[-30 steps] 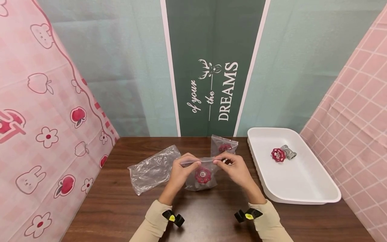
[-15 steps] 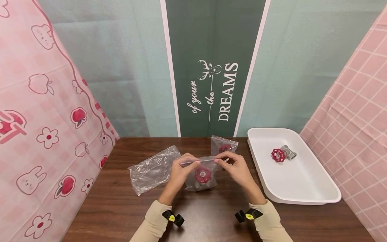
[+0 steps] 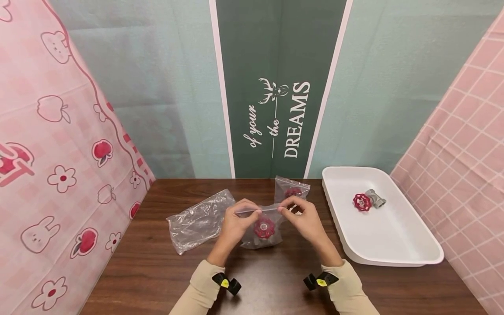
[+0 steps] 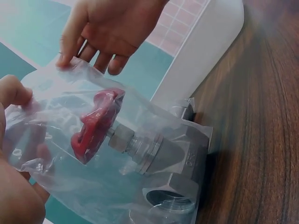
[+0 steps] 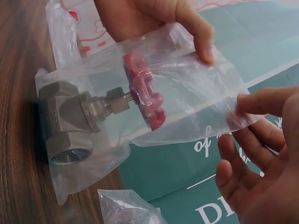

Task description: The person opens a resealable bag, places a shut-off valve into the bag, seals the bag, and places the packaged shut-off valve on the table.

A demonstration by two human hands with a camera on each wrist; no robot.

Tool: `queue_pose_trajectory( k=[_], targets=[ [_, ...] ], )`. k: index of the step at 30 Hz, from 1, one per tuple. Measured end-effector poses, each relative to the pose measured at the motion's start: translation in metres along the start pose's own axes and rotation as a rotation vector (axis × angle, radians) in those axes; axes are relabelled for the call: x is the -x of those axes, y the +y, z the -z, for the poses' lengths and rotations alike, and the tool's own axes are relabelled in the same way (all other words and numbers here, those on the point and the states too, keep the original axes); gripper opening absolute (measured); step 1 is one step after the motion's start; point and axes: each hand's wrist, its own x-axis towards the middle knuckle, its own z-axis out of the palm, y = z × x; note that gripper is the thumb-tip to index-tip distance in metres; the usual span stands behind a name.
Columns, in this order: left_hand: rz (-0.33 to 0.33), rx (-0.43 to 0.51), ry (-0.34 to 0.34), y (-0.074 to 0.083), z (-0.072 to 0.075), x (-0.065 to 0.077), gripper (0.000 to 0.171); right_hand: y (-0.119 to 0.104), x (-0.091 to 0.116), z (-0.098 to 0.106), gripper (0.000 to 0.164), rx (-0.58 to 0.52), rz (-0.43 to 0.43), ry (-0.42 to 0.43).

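A gate valve with a red handwheel (image 3: pixel 264 228) and a grey metal body (image 4: pixel 170 156) stands upright on the table inside a clear zip bag (image 5: pixel 187 88). My left hand (image 3: pixel 235 221) pinches the left end of the bag's top edge between thumb and fingers. At the right end, my right hand (image 3: pixel 305 218) pinches the same edge with thumb and forefinger; its other fingers spread loosely behind in the right wrist view. Both hands hold the bag's top up above the handwheel. The two threaded ports of the valve sit low, close to the tabletop.
Left of the hands lies a flat, crumpled clear bag (image 3: pixel 201 221). Behind the right hand stands another bagged red-wheeled valve (image 3: pixel 293 191), partly hidden. A white tray (image 3: pixel 393 245) on the right holds a loose valve (image 3: pixel 363 202). Printed cloths hang around the wooden table (image 3: pixel 130 267).
My right hand has shifted a little left along the bag's top edge, and its wrist has moved slightly inward. The left hand and the bagged valve stay almost still.
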Motion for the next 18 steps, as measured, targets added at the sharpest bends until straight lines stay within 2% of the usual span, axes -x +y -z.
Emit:
queue_pose_trajectory(
  k=[6, 10, 18],
  targets=[
    [-0.012, 0.011, -0.005, -0.001, 0.0, 0.0, 0.007, -0.004, -0.002, -0.003, 0.015, 0.008, 0.034, -0.072],
    [-0.018, 0.03, -0.021, -0.001, 0.0, 0.0, 0.009, -0.005, -0.003, -0.009, 0.012, -0.016, 0.071, -0.111],
    [-0.062, 0.037, -0.042, -0.001, -0.001, 0.002, 0.008, -0.005, -0.002, -0.019, 0.009, -0.038, 0.116, -0.072]
  ],
)
